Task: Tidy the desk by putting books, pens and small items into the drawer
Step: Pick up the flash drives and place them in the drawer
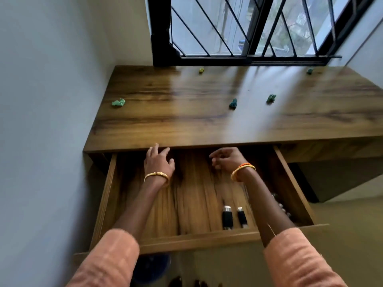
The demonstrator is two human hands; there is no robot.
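Observation:
The wooden drawer (199,238) stands pulled out under the desk top (186,125). Both my hands reach over its inside, near the back. My left hand (158,162) has its fingers spread and relaxed, holding nothing. My right hand (226,159) has its fingers loosely curled, and nothing shows in it. Two black cylinders with silver caps (228,217) lie at the drawer's front right. Several small crumpled paper bits lie on the desk: a green one (118,102) at the left, a teal one (233,104), a green one (271,98) and two near the window (201,70).
A grey wall runs along the desk's left side. A black barred window (248,27) rises behind the desk. Some shiny round items (279,204) show at the drawer's right wall, partly hidden by my right arm. A dark round object (151,266) sits on the floor below.

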